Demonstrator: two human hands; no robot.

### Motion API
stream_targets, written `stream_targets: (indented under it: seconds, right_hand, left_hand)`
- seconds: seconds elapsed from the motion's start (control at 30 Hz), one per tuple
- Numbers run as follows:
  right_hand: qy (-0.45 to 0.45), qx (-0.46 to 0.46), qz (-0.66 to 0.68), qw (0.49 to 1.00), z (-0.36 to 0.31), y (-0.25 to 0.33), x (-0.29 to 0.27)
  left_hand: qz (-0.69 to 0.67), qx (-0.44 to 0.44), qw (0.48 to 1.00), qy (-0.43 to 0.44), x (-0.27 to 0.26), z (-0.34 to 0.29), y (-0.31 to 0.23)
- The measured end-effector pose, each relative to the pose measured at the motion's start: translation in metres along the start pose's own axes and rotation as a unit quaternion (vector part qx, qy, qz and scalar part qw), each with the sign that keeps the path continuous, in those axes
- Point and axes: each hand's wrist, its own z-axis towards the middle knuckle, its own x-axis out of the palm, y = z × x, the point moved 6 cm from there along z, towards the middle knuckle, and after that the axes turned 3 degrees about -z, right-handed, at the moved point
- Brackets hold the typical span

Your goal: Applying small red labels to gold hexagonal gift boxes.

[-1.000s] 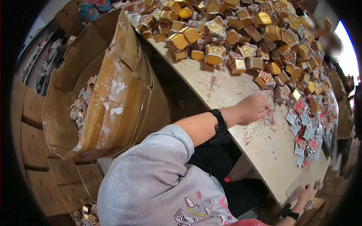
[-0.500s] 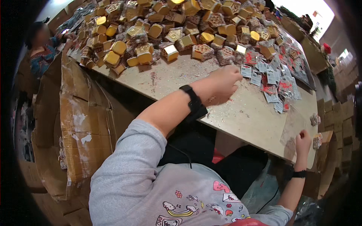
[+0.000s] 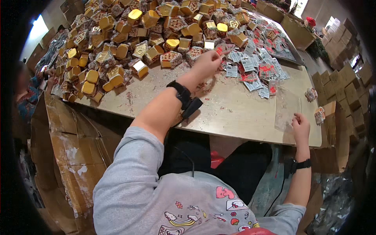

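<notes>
My left hand [image 3: 206,64] reaches over the table, fingers curled together beside the small clear packets [image 3: 247,64] with grey-white cards and red pieces. Whether something thin is between its fingertips cannot be seen. My right hand [image 3: 300,124] is at the near right of the table, fingers bent in, at the edge of a flat clear plastic bag [image 3: 285,113]. What it pinches, if anything, does not show. Beyond my left hand is a high pile of small house-shaped ornaments [image 3: 170,60], gold-based and wrapped in clear plastic.
Two wrapped ornaments [image 3: 320,115] lie by the table's right edge. An open cardboard box [image 3: 333,135] stands beyond that edge, and a large torn carton [image 3: 78,152] at my left. Another person [image 3: 25,94] sits at the far left. Glitter and crumbs [image 3: 205,89] lie on the table.
My left hand has moved farther over the table, from the near side of the packets toward the pile. My right hand stays beside the clear bag. The whole view has shifted.
</notes>
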Motion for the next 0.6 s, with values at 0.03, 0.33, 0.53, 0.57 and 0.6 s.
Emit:
stream_targets:
  seconds: [0.03,0.33,0.53,0.57,0.6]
  right_hand:
    - [0.0,0.006,0.003,1.0,0.003,-0.004,0.002]
    - [-0.049,-0.239,0.087,0.966,0.004,0.098,0.073]
    - [0.097,-0.143,0.331,0.928,-0.02,0.152,0.16]
    - [0.117,-0.129,0.357,0.918,-0.025,0.16,0.171]
    - [0.119,-0.128,0.359,0.917,-0.029,0.168,0.179]
  left_hand:
    - [-0.115,-0.015,0.993,-0.008,-0.007,-0.003,-0.004]
    - [-0.41,-0.16,0.898,-0.004,-0.004,-0.073,0.013]
    - [-0.43,-0.156,0.888,0.036,0.021,-0.1,0.026]
    - [-0.411,-0.137,0.901,0.035,0.021,-0.101,0.02]
    - [-0.356,-0.135,0.923,0.048,0.02,-0.102,0.015]
